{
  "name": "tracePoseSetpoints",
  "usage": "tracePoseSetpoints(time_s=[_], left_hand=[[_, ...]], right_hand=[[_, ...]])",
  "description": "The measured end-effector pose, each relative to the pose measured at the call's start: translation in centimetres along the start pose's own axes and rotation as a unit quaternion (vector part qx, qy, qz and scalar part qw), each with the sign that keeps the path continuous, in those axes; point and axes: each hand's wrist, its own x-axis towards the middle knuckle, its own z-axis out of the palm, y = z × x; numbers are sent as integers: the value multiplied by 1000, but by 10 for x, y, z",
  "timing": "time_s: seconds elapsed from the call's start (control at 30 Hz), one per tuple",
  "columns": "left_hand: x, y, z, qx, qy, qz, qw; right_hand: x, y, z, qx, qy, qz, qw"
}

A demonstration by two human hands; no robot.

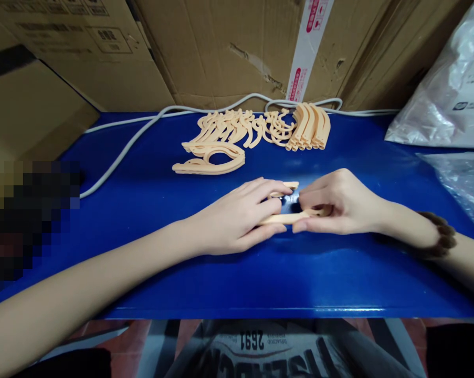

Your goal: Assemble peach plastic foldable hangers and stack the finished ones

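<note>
My left hand [239,215] is closed on a beige plastic folding hanger [286,218], palm down. The hanger's near arm lies between thumb and fingers, while its far arm [292,185] sticks out past my index finger. From the right, my right hand [345,205] pinches the other end of the near arm, its fingers curled round the joint. Part of the hanger is hidden under both hands, just above the blue table [229,283]. Beyond my left hand lie folded hangers [211,163], stacked together.
Behind them are rows of loose curved arms [224,126], a heap of hooks [278,128] and several thicker arms [309,126]. A white cable [122,152] runs along the back, before cardboard boxes [221,52]. Plastic bags [445,100] stand at the right.
</note>
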Motion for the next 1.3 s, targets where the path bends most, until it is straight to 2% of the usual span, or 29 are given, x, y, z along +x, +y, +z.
tracePoseSetpoints(time_s=[0.1, 0.2, 0.37, 0.67, 1.13, 1.3], left_hand=[[0, 1, -3, -41, 9, -7, 999], [0, -2, -5, -49, 10, -48, 998], [0, -7, -3, -38, 1, -66, 997], [-3, -13, 2, 36, 44, -79, 995], [-2, -15, 4, 56, 54, -88, 993], [-2, -14, 4, 58, 55, -91, 993]], right_hand=[[2, -8, 0, 89, -15, -22, 996], [3, -18, 1, 108, -21, -32, 993], [3, -26, 8, 47, -19, -51, 997], [5, -26, 20, -109, -7, -123, 986], [5, -26, 22, -126, -19, -136, 983], [5, -28, 24, -150, 9, -142, 978]])
